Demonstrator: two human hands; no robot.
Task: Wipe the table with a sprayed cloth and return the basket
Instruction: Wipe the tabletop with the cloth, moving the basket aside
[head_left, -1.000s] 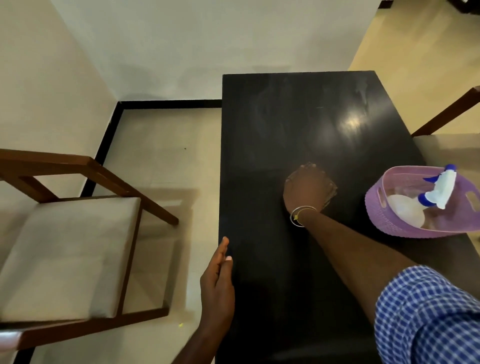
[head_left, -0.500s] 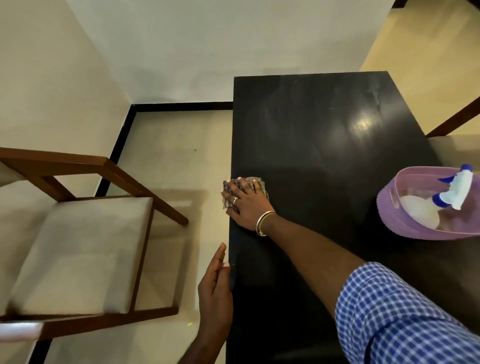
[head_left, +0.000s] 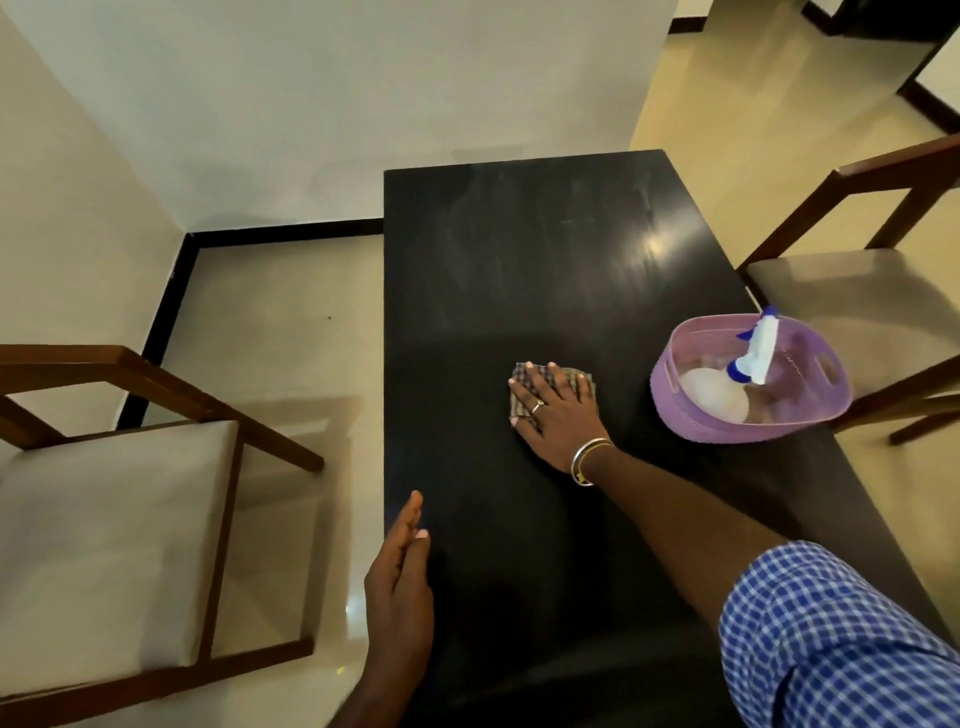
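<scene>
From the head camera: the right grip lies flat on the checked cloth, fingers straight and slightly spread, pressing it to the dark desk near the middle. The left grip is relaxed at the desk's left edge, fingers straight and together, holding nothing. The purple basket stands at the right edge, apart from the cloth, with a spray bottle lying inside. A wooden chair stands left.
</scene>
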